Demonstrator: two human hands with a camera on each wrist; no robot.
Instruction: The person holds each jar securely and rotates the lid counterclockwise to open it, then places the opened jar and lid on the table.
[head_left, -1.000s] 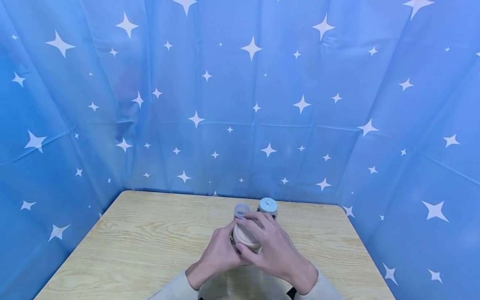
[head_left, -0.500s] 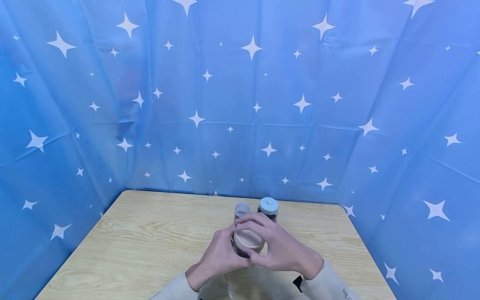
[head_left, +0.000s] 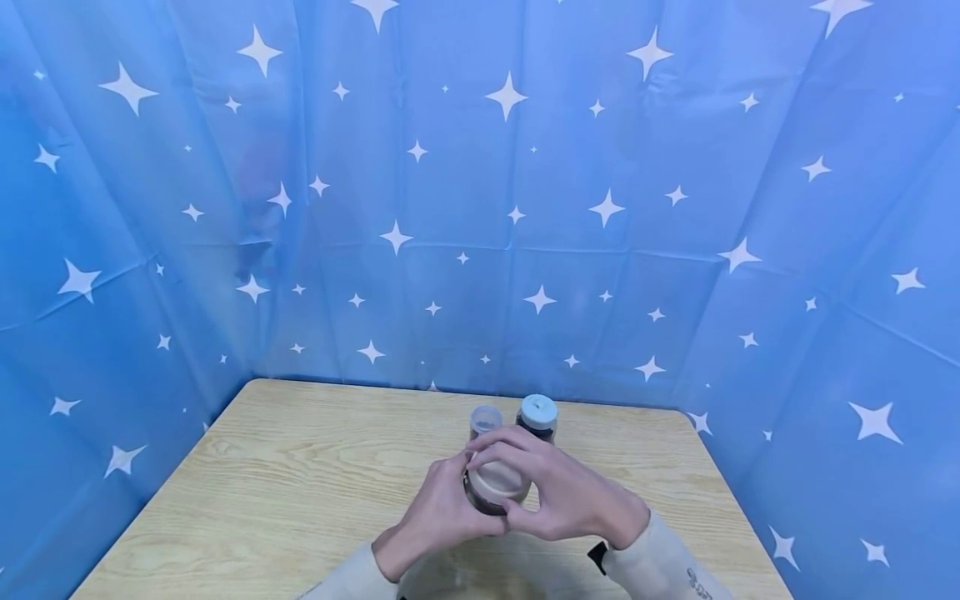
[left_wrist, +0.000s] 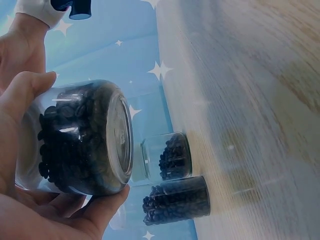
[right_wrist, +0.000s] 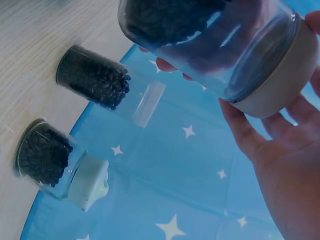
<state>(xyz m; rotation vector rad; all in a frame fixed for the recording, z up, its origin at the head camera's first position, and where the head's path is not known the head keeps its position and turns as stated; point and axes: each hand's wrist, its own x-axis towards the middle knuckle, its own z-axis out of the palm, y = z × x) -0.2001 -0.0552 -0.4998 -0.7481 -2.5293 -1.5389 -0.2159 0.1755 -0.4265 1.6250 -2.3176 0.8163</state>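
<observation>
Left hand (head_left: 444, 502) is clamping the jar (left_wrist: 82, 140), right hand (head_left: 566, 492) its lid (right_wrist: 286, 80), fingers curled. Slackening could be risking a drop.

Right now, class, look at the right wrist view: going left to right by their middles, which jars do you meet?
Blue-lidded jar → clear-lidded jar → held jar.

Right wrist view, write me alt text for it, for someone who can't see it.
A right hand grips the pale lid of a clear jar partly filled with dark beans. Beyond it, a clear-topped container and a second jar with a pale blue lid, both holding dark beans, stand on a wooden table before a blue star-patterned curtain.
</observation>
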